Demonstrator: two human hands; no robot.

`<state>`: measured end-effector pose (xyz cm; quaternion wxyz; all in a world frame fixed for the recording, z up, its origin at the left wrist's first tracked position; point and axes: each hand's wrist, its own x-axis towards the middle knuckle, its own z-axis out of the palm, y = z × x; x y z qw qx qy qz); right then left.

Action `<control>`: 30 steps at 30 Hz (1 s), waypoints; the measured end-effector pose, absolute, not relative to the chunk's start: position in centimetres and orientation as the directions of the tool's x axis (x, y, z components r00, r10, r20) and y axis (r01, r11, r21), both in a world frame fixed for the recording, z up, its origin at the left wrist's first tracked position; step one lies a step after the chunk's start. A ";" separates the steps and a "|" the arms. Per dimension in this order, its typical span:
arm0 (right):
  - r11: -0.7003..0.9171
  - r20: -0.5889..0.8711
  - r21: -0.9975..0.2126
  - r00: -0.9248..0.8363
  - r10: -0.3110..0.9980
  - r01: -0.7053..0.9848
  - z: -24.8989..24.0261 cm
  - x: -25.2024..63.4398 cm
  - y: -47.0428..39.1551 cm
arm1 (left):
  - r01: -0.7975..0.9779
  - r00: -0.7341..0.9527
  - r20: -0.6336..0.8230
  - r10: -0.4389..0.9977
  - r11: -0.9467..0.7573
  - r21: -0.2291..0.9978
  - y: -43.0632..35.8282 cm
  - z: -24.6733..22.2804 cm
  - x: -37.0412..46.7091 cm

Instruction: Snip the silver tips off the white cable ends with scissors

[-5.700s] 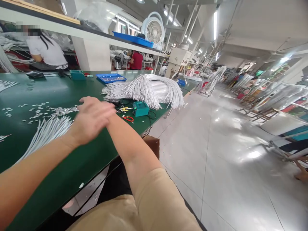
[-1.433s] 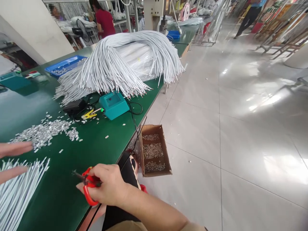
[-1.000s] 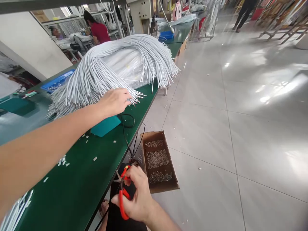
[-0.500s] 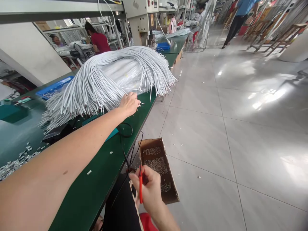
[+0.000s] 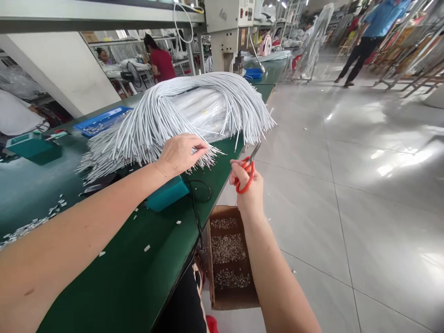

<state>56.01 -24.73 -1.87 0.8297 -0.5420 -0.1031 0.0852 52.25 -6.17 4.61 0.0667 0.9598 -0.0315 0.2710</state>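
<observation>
A thick bundle of white cables (image 5: 149,111) lies looped across the green workbench, its many cut ends fanned toward me. My left hand (image 5: 182,152) rests over the near ends, with thumb and fingers closed on white cables whose tips stick out past the fingertips. How many are between the fingers is hidden. My right hand (image 5: 250,187) is raised just off the bench edge, wrapped around red-handled scissors (image 5: 247,181). Their metal blades point up and away, to the right of the cable ends, touching none that I can see.
Below the bench edge stands a cardboard box (image 5: 234,303) with small clippings in it. A teal block-like device (image 5: 168,192) and black cord (image 5: 194,208) lie near the cables. Farther left are a blue tray (image 5: 104,121) and scattered small pieces (image 5: 31,229). People are in the background.
My right hand has risen from above the box to beside the cable ends, with the scissors now pointing away. My left hand stays at the cables; more cable ends show by its fingertips. The view has shifted.
</observation>
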 end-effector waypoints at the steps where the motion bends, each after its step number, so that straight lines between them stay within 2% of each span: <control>1: 0.407 0.086 -0.913 0.963 0.257 -0.028 -1.4 56.4 -23.9 | -0.102 0.847 0.531 -0.021 -0.987 0.124 -6.1 4.8 52.1; 5: 0.419 0.086 -0.907 0.956 0.281 -0.041 -0.2 57.1 -21.3 | -0.114 0.838 0.545 -0.032 -0.987 0.117 -5.9 5.0 51.4; 11: 0.254 0.103 -0.967 0.951 0.293 0.027 0.2 57.7 -19.2 | -0.104 0.841 0.539 -0.047 -0.992 0.075 -5.9 5.0 50.8; 13: 0.306 0.099 -0.952 0.945 0.313 -0.002 0.1 57.7 -18.8 | -0.093 0.833 0.552 -0.032 -0.992 0.083 -6.0 4.9 50.7; 15: 0.445 0.068 -0.889 0.928 0.367 -0.111 -0.1 57.7 -18.4 | -0.094 0.820 0.573 -0.019 -0.990 0.102 -6.0 4.7 50.7; 17: 0.569 0.003 -0.772 0.895 0.446 -0.281 -0.3 57.6 -18.1 | -0.096 0.808 0.589 -0.003 -0.987 0.126 -6.1 4.5 50.9; 20: 0.644 -0.085 -0.641 0.872 0.482 -0.418 -0.5 57.2 -18.2 | -0.087 0.831 0.556 0.018 -0.983 0.162 -6.4 4.4 51.0; 22: 0.669 -0.099 -0.668 0.930 0.354 -0.326 -0.6 56.4 -19.1 | -0.090 0.859 0.512 0.003 -0.984 0.157 -6.5 4.9 50.7; 23: 0.666 -0.094 -0.708 0.966 0.242 -0.235 -0.6 55.7 -19.8 | -0.089 0.867 0.497 -0.004 -0.985 0.147 -6.6 5.3 50.2; 25: 0.597 -0.042 -0.799 0.998 0.055 -0.066 -0.6 53.5 -21.4 | -0.059 0.873 0.487 0.011 -0.990 0.128 -6.2 6.4 48.4; 26: 0.514 -0.004 -0.857 1.000 0.019 -0.014 -0.7 51.9 -22.2 | -0.031 0.872 0.488 0.033 -0.992 0.122 -5.8 7.0 46.9; 28: 0.316 0.053 -0.949 0.991 0.122 0.012 -1.2 47.8 -23.2 | 0.043 0.872 0.482 0.089 -0.993 0.106 -4.5 8.1 42.9; 30: 0.181 0.153 -0.979 0.924 0.351 0.094 -2.4 42.8 -23.2 | 0.196 0.872 0.440 0.214 -0.977 0.085 -2.7 8.7 37.4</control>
